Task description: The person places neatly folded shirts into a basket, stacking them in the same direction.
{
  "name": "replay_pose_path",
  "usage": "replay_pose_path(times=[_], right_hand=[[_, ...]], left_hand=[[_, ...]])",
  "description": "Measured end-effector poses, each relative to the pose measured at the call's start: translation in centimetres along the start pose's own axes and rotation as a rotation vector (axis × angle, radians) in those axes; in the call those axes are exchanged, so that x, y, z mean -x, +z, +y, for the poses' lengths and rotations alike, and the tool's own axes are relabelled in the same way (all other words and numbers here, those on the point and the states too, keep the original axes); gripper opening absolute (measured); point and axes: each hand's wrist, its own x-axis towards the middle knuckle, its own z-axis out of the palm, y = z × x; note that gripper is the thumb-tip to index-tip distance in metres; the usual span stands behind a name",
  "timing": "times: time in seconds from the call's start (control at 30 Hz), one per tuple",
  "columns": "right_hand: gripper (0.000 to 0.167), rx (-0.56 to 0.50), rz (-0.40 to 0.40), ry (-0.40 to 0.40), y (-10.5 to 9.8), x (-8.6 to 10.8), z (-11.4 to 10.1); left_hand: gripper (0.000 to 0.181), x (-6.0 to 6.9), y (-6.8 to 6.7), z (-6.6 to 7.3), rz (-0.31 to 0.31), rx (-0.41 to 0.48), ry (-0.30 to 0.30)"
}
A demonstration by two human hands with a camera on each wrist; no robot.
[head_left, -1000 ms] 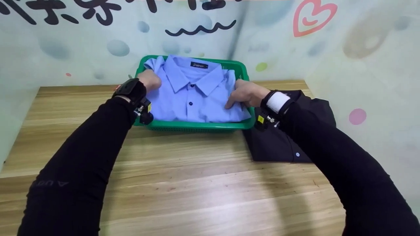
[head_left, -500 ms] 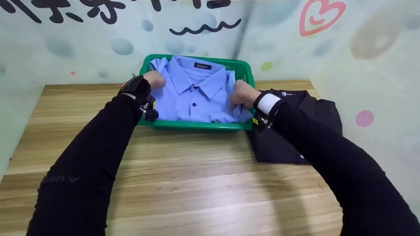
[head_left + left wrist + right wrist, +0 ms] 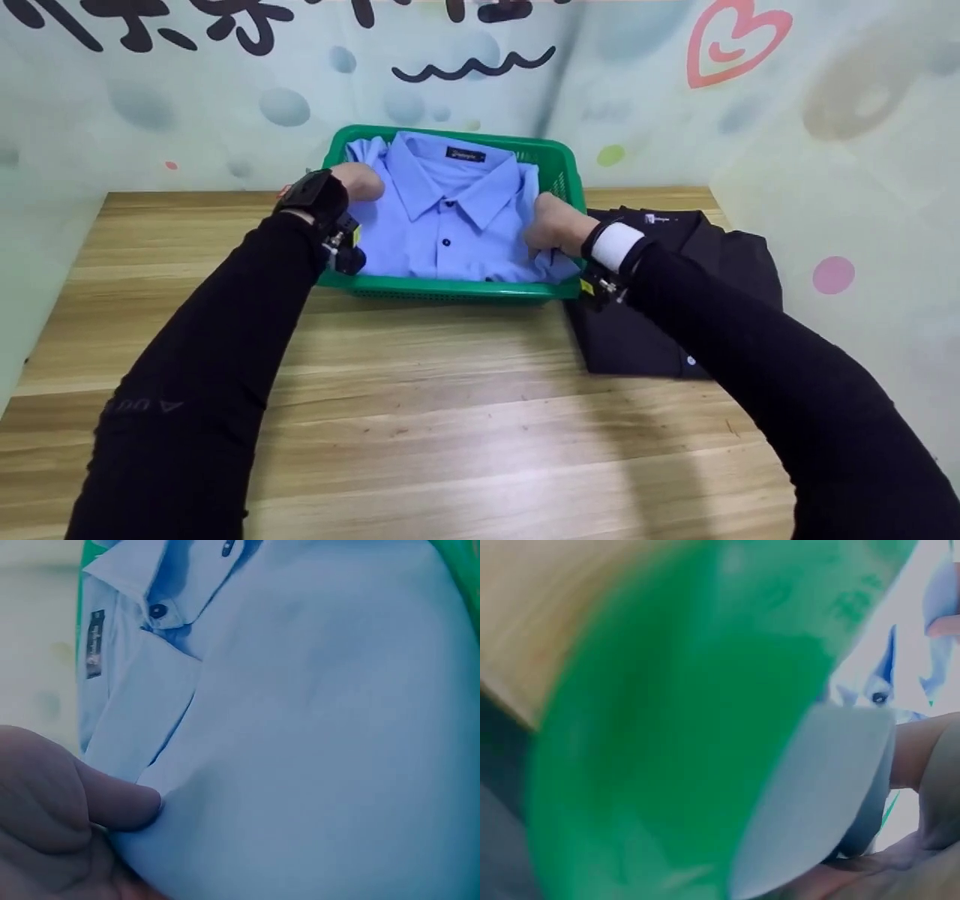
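Observation:
A folded light blue collared shirt (image 3: pixel 420 247) lies in a green plastic basket (image 3: pixel 450 288), collar toward the back. My left hand (image 3: pixel 358 182) pinches the shirt's left shoulder; in the left wrist view its thumb (image 3: pixel 124 796) presses on top of the cloth, with the other fingers mostly hidden below. At the right side, my right hand (image 3: pixel 556 225) grips the shirt's edge with curled fingers. The right wrist view has the basket wall (image 3: pixel 682 727) close up and blurred, and a fold of blue cloth (image 3: pixel 817 795) at that hand.
A folded black shirt (image 3: pixel 622 330) lies on the wooden table (image 3: pixel 420 420), right of the basket and partly under my right arm. Behind the basket stands a patterned wall (image 3: pixel 315 67).
My right hand's fingers have curled in on the shirt's edge and shifted slightly left relative to the basket. The left hand keeps its hold on the shoulder. The head view has shifted a little.

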Motion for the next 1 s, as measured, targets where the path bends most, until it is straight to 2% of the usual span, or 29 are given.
replay_pose_path(times=[0.07, 0.13, 0.2, 0.27, 0.33, 0.5, 0.7, 0.83, 1.0], right_hand=[[0.051, -0.028, -0.036, 0.015, -0.2, 0.8, -0.1], [0.071, -0.04, -0.061, 0.02, -0.4, 1.7, -0.3], [0.085, -0.033, -0.075, 0.016, -0.6, 2.5, -0.4], [0.089, -0.025, -0.08, 0.009, -0.7, 3.1, -0.4], [0.09, -0.018, -0.071, -0.002, -0.9, 3.5, -0.3], [0.091, -0.035, -0.046, -0.027, -1.1, 4.4, -0.2], [0.088, -0.135, -0.069, -0.055, -1.3, 5.7, 0.5], [0.089, -0.297, -0.11, -0.048, -1.9, 6.8, 1.4], [0.088, -0.524, -0.158, -0.071, -2.9, 8.4, 3.1]], left_hand=[[0.058, 5.1, -0.4, 1.6, -0.022, 0.153, -0.042], [0.06, 8.6, -0.3, 2.5, -0.009, 0.307, -0.056], [0.063, 10.9, -0.2, 3.0, -0.021, 0.381, -0.04], [0.067, 12.7, 0.4, 3.3, -0.02, 0.411, -0.005], [0.072, 14.0, 1.1, 3.4, -0.007, 0.43, 0.026], [0.079, 16.9, 2.9, 3.2, 0.029, 0.436, 0.058], [0.084, 19.6, 4.3, 2.1, 0.08, 0.501, 0.117], [0.08, 21.7, 5.5, 2.3, 0.201, 0.638, 0.167], [0.065, 24.5, 7.6, 3.8, 0.324, 0.798, 0.253]])
